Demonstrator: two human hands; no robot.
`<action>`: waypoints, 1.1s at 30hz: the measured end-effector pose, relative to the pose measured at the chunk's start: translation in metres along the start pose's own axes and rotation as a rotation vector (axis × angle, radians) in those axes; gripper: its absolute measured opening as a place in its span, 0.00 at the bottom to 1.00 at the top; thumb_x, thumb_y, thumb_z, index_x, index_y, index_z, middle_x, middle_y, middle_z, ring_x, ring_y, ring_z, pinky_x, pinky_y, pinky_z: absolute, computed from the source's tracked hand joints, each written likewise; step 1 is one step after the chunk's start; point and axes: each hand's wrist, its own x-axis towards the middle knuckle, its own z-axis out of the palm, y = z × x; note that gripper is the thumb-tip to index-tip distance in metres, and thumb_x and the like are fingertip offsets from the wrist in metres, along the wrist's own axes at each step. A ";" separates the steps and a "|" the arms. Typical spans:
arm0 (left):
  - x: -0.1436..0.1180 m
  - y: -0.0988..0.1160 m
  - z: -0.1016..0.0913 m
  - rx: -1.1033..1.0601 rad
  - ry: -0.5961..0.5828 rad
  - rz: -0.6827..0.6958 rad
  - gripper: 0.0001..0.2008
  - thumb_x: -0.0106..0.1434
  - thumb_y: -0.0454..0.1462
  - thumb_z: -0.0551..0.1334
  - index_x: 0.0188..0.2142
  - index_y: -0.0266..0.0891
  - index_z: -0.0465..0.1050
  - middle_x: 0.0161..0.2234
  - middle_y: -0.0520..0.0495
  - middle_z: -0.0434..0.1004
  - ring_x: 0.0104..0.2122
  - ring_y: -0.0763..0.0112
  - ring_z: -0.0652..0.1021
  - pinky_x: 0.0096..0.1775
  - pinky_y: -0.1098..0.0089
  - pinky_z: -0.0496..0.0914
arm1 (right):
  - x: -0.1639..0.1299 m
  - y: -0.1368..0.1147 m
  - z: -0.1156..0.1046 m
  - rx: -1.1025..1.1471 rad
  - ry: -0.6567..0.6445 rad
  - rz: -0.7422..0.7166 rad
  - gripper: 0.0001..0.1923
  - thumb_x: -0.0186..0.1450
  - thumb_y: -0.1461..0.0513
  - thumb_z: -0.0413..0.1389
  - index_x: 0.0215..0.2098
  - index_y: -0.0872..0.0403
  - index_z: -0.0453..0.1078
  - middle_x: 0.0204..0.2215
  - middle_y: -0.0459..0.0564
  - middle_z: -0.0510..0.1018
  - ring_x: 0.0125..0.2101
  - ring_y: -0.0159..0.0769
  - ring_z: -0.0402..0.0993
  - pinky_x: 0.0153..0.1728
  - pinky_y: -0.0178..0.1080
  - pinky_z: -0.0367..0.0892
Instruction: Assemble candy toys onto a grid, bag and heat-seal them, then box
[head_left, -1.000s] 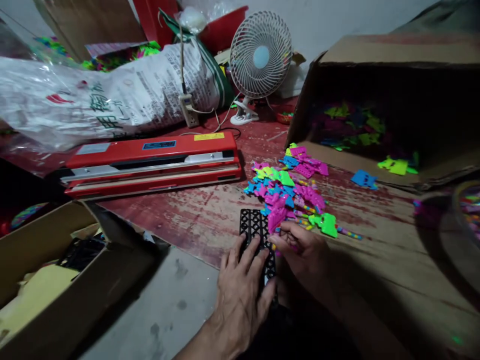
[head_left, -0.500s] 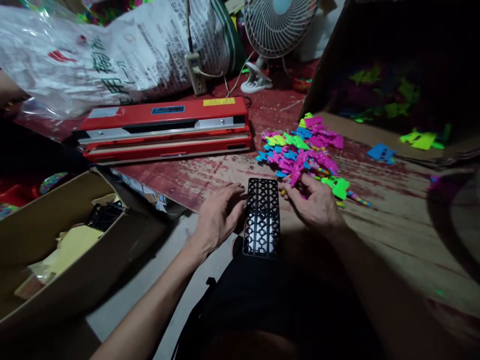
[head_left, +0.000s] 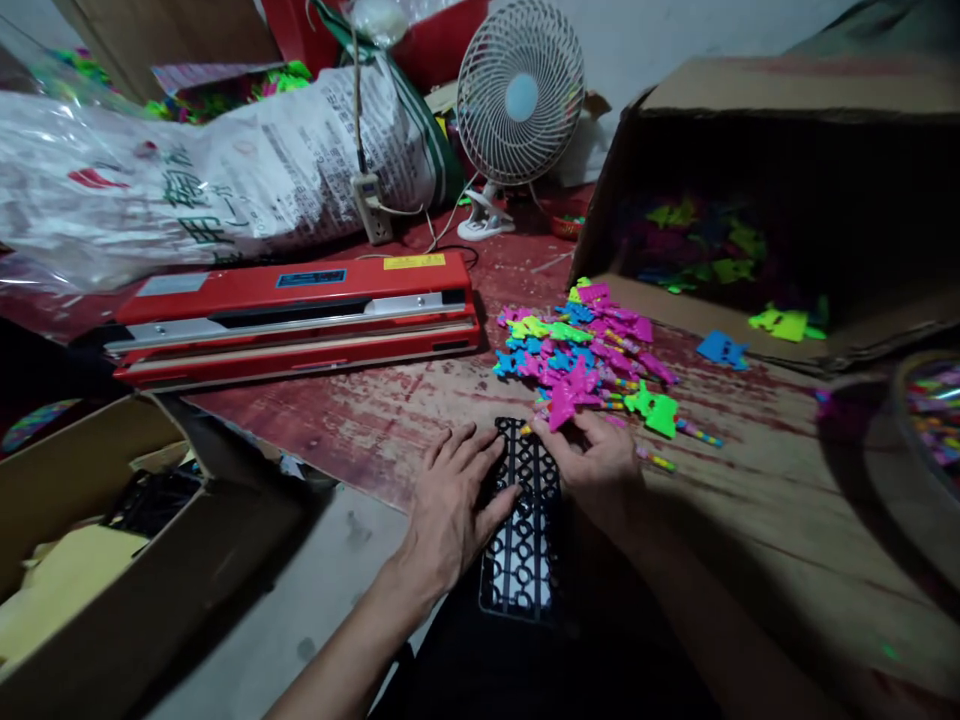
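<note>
A black lattice tray [head_left: 523, 545] lies at the near edge of the worn red wooden board [head_left: 390, 420], half over my lap. My left hand [head_left: 450, 500] rests flat on the tray's left side, fingers spread over it. My right hand [head_left: 596, 460] sits at the tray's right top corner and pinches a magenta plastic piece [head_left: 566, 395] between thumb and fingers. Just beyond lies a pile of neon plastic pieces [head_left: 581, 350] in pink, green, blue and yellow, with a few striped sticks mixed in.
A red heat sealer [head_left: 292, 315] lies across the board on the left. Behind it are a printed sack [head_left: 225, 180], a power strip [head_left: 371, 210] and a white clip fan [head_left: 517, 100]. A tipped cardboard box [head_left: 787, 200] holds more pieces; another box [head_left: 90, 560] stands lower left.
My left hand moved from beside the tray onto its left side. My right hand lifted a magenta piece from the pile toward the tray's top. The camera tilted back up.
</note>
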 end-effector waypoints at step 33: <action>0.069 0.024 -0.016 -0.210 0.064 -0.284 0.12 0.66 0.36 0.54 0.44 0.38 0.74 0.25 0.47 0.78 0.22 0.67 0.77 0.25 0.70 0.69 | 0.006 0.005 0.037 0.107 -0.113 -0.343 0.09 0.66 0.66 0.46 0.31 0.53 0.66 0.30 0.51 0.73 0.34 0.37 0.69 0.36 0.38 0.65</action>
